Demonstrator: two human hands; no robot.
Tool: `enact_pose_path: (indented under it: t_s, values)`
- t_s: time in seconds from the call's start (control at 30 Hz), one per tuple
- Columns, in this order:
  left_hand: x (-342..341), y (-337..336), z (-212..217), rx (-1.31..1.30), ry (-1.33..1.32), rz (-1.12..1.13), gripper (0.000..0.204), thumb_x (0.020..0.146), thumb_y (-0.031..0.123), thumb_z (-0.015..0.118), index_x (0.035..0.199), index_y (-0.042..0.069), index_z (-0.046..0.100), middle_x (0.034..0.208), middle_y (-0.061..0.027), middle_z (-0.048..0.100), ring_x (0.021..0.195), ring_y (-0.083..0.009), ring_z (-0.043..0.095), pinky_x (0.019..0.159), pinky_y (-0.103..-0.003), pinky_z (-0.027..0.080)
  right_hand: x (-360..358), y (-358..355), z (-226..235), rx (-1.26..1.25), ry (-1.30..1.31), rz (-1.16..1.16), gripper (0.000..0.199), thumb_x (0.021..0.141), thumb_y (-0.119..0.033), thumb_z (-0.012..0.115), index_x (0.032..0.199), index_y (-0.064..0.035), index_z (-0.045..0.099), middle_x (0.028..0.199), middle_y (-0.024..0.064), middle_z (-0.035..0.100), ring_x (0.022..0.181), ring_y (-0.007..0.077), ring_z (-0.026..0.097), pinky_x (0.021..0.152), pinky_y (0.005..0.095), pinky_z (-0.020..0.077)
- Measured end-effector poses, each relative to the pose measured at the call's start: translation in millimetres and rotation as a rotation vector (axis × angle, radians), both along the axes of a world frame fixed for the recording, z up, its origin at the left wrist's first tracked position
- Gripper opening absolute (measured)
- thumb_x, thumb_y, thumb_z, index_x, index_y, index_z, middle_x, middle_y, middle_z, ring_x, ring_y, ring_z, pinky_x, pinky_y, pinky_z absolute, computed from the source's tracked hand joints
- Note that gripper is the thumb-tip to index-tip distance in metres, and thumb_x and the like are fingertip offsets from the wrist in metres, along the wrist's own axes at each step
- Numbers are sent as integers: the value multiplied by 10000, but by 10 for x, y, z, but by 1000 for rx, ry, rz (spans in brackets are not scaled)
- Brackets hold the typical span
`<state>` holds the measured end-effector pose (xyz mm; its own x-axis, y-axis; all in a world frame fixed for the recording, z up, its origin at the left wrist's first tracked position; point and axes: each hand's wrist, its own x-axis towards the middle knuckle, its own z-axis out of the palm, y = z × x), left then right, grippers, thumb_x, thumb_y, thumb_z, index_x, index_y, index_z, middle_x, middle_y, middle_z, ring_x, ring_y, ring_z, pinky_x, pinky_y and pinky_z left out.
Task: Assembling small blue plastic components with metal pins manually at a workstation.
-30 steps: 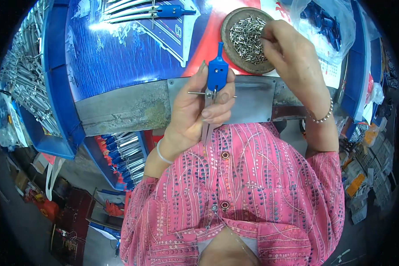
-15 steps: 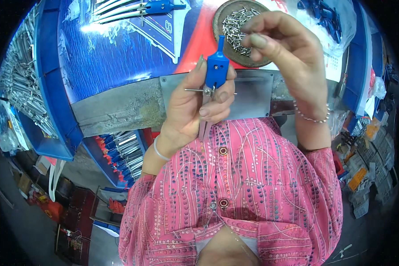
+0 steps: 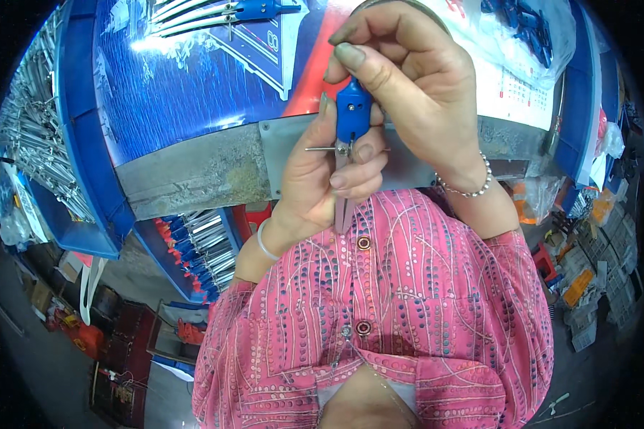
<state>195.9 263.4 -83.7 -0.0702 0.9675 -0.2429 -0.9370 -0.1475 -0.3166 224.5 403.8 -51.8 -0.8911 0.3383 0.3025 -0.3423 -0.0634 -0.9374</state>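
Note:
My left hand (image 3: 315,168) is closed round a drawing compass (image 3: 352,114) with a blue plastic head and slim metal legs. The legs point down toward my shirt, and a thin metal rod (image 3: 318,149) passes crosswise through it below the head. My right hand (image 3: 415,86) is pinched just above the compass head, hiding its narrow top. Whatever sits between those fingertips is too small or hidden to name. Behind the right hand, only the rim of a round dish (image 3: 436,14) shows.
Several compasses with blue heads (image 3: 257,9) lie at the far left of the table. A clear bag of blue parts (image 3: 526,32) is at the far right. Blue bins hold metal legs (image 3: 39,143) at left and finished-looking compasses (image 3: 207,247) below the table edge.
My right hand has moved left from over the dish of small metal pins to the top of the compass. The left hand has shifted slightly right, still holding the compass.

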Motion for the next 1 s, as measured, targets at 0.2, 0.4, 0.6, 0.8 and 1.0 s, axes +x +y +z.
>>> enact_pose_path:
  t_s: [0.2,0.4,0.6,0.8,1.0]
  values:
    - [-58,15,-17,32,32,20,448,901,407,393,1061,-7,458,735,-46,474,432,-36,332,391,-171,269,24,-25,141,-105,-456,-163,107,834,26,499,939,40,510,827,63,564,702,60,524,606,169,427]
    - [-117,-60,-30,0,75,43,454,901,406,392,1050,-16,472,731,-47,472,427,-42,332,393,-180,273,316,11,230,191,-366,-199,154,798,76,522,949,59,541,872,118,603,743,88,561,605,195,462]
    - [-106,-71,-11,10,112,16,459,894,422,397,1034,-6,487,759,-72,520,429,-47,361,391,-183,274,358,-59,174,290,-309,-128,131,735,72,584,861,41,561,823,123,586,704,146,578,596,228,467]
    - [-92,-79,79,-121,218,20,400,896,400,409,945,12,495,723,-79,541,415,-60,373,386,-193,274,323,-105,151,490,-197,-208,182,630,73,622,793,14,565,796,114,549,677,190,559,584,251,450]
    - [-84,-53,104,-144,301,18,342,890,362,443,941,25,470,718,-84,545,420,-68,379,386,-197,272,329,-130,143,537,-187,-243,196,600,91,613,772,21,552,807,117,525,684,203,544,584,263,444]
